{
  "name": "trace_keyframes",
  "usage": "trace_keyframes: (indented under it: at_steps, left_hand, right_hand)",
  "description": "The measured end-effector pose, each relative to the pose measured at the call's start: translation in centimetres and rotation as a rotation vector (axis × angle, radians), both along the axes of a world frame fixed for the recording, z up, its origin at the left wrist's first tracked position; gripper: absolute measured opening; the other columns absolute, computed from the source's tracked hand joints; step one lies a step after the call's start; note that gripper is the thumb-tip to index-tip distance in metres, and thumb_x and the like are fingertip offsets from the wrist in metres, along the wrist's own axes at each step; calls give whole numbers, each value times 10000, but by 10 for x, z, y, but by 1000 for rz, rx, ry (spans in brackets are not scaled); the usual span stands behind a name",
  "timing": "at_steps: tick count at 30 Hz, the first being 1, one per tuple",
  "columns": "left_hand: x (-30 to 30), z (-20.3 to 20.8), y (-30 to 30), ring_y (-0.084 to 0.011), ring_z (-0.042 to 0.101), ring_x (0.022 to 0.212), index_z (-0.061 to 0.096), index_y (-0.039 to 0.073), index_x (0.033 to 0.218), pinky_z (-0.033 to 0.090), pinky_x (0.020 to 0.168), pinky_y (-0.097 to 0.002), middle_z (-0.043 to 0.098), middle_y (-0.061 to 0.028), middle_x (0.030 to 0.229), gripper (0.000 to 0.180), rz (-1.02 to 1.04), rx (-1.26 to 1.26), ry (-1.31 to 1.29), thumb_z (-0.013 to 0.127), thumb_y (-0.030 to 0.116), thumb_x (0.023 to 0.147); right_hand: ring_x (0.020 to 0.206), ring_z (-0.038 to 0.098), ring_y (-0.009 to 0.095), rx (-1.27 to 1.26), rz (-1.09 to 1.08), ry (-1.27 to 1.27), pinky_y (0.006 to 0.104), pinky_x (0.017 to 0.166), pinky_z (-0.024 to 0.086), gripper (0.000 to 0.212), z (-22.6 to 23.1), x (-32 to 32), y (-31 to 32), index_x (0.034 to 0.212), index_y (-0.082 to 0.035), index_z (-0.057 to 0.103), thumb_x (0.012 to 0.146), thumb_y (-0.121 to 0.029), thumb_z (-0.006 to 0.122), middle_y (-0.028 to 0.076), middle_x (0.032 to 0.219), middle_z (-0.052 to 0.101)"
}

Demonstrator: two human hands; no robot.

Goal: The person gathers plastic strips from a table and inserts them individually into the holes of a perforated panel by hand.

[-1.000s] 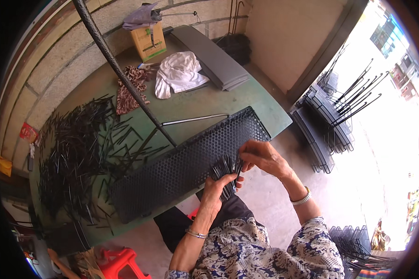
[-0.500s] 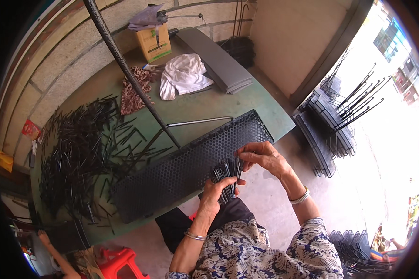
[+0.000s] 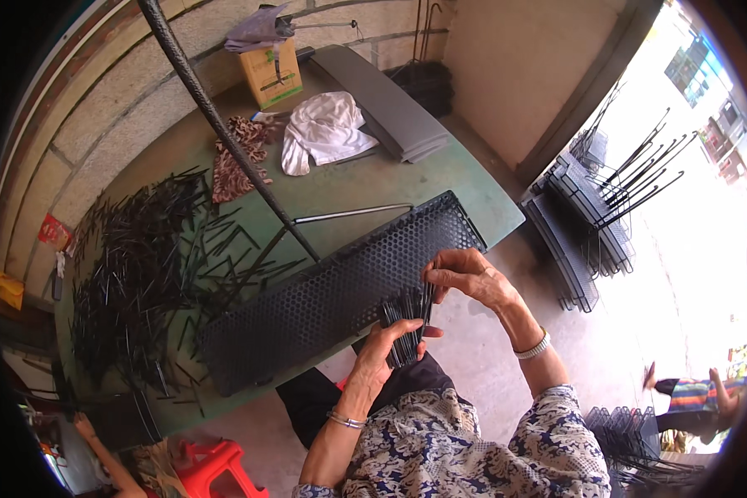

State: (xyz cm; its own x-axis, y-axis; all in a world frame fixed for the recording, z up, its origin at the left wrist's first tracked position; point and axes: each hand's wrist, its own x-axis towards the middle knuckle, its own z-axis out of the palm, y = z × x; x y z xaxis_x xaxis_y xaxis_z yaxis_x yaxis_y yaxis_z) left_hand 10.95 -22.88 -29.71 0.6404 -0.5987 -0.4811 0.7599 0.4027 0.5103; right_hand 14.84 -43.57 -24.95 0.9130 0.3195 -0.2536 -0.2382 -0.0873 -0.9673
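My left hand [image 3: 379, 347] is wrapped around a bundle of thin black strips [image 3: 402, 325], its thumb across the front and their ends fanned upward. At the bundle's right edge, my right hand [image 3: 476, 278] pinches the top of one of the strips between thumb and fingers. Both hands are in front of a long black perforated metal panel [image 3: 340, 286] lying on the green table [image 3: 465, 187]. A big loose pile of similar black strips [image 3: 133, 274] covers the table's left side.
A black textured pole [image 3: 216, 120] slants over the table. Farther back lie a white cloth [image 3: 324, 133], a patterned cloth [image 3: 239, 158], grey boards [image 3: 382, 100] and a yellow box [image 3: 272, 75]. Black mesh racks [image 3: 589, 216] are stacked at right; a red stool [image 3: 216, 469] stands lower left.
My right hand has shifted slightly upward at the bundle's edge, while my left hand keeps its hold. At the lower right edge, another person in striped clothing has come further into view.
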Motion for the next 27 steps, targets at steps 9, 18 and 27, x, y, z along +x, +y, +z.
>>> trace_keyframes:
  at_steps: [9,18,27]
  left_hand:
    - [-5,-24,-5,-180,606,637,579,24,955,529,587,-329,633,-129,774,202,97,-10,62,657,174,843]
    - [-9,-25,-15,-269,644,876,571,39,970,542,857,-530,638,-146,896,177,120,-140,162,638,160,859]
    - [-16,-24,-21,-372,634,972,516,53,1077,526,879,-555,621,-186,966,272,117,-186,208,647,124,851]
  right_hand:
    - [702,610,98,-206,-549,-452,235,688,491,212,5,8,-36,953,53,607,949,-155,561,34,775,614]
    - [692,650,117,-485,-856,-673,254,667,526,142,-24,54,-50,958,30,621,905,-98,586,75,760,648]
    - [654,647,163,-670,-830,-861,284,637,488,105,-38,66,-47,931,0,608,905,-98,576,73,713,642]
